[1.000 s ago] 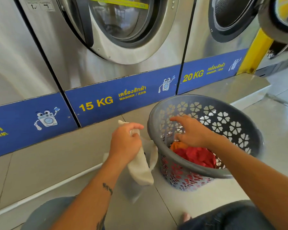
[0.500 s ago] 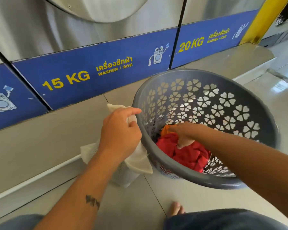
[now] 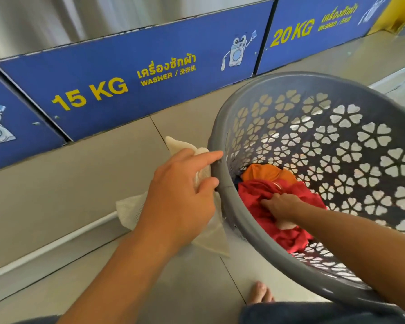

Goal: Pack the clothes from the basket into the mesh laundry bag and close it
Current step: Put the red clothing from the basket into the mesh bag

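The grey basket stands on the tiled floor at 3 o'clock, its flower-cut wall facing the blue washer panels. Deep inside, the right hand closes its grip on the red garment, fingers sunk into the cloth; an orange garment lies just beyond at 12 o'clock. The left hand pinches the white mesh laundry bag against the basket's outer rim at 9 o'clock. 1 bare foot shows at 6 o'clock.
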Demonstrator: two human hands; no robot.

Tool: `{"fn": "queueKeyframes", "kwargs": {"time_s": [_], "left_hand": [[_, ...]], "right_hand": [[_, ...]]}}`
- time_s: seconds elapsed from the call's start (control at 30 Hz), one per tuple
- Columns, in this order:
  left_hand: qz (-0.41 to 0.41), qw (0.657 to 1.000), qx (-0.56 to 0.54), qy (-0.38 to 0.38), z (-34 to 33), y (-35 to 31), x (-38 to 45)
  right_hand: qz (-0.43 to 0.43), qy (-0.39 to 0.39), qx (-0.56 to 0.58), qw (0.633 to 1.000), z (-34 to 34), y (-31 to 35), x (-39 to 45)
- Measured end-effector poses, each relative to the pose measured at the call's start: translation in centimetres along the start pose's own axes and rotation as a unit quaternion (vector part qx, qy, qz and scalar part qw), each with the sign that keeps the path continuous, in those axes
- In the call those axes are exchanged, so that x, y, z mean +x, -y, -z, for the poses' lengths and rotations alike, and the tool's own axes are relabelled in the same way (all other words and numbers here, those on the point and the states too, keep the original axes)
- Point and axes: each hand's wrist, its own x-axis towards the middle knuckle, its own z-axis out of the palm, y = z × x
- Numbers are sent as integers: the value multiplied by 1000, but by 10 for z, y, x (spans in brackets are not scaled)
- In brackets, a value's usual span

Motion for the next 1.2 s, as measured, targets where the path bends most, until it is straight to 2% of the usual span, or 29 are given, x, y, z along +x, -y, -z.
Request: {"fn": "queueKeyframes", "kwargs": {"time_s": [0.1, 0.23, 0.37, 0.47, 0.5, 0.57, 0.73, 0.87, 0.93, 0.97, 1.0, 1.07, 1.1, 1.17, 1.2], "left_hand": [[-2, 1000, 9, -6, -2, 6, 1], [20, 1000, -2, -3, -4, 11, 1], [38, 999, -10, -2, -6, 14, 5], [48, 999, -15, 9, -2, 12, 7], [49, 999, -19, 11, 1, 10, 6], [49, 998, -27, 8, 11, 6, 2], [64, 996, -48, -42, 56, -1, -11], [47, 991, -104, -73, 96, -4, -28], [31, 987, -135, -87, 111, -7, -36], [22, 984, -156, -89, 116, -8, -40], [13, 980, -177, -87, 119, -9, -45], [-2, 975, -203, -88, 121, -8, -50], [-6, 974, -206, -94, 121, -8, -52], [2, 974, -199, -109, 121, -6, -53], [10, 974, -193, -116, 121, -5, -53]], "right_hand": [[17, 9, 29, 999, 20, 2, -9], [24, 3, 128, 991, 52, 7, -25], [34, -67, 238, 968, 83, 4, -59], [36, -132, 361, 923, 95, 1, -91], [34, -162, 412, 896, 98, 1, -103], [35, -234, 520, 821, 107, 0, -127], [86, -350, 726, 585, 139, 10, -185], [165, -378, 806, 425, 175, 47, -222], [201, -365, 829, 372, 186, 78, -231], [209, -368, 822, 381, 187, 95, -232], [206, -386, 791, 427, 185, 110, -231], [209, -438, 654, 580, 176, 134, -226], [227, -438, 567, 659, 172, 145, -221], [254, -395, 358, 807, 164, 158, -212], [259, -350, 266, 860, 161, 162, -210]]}}
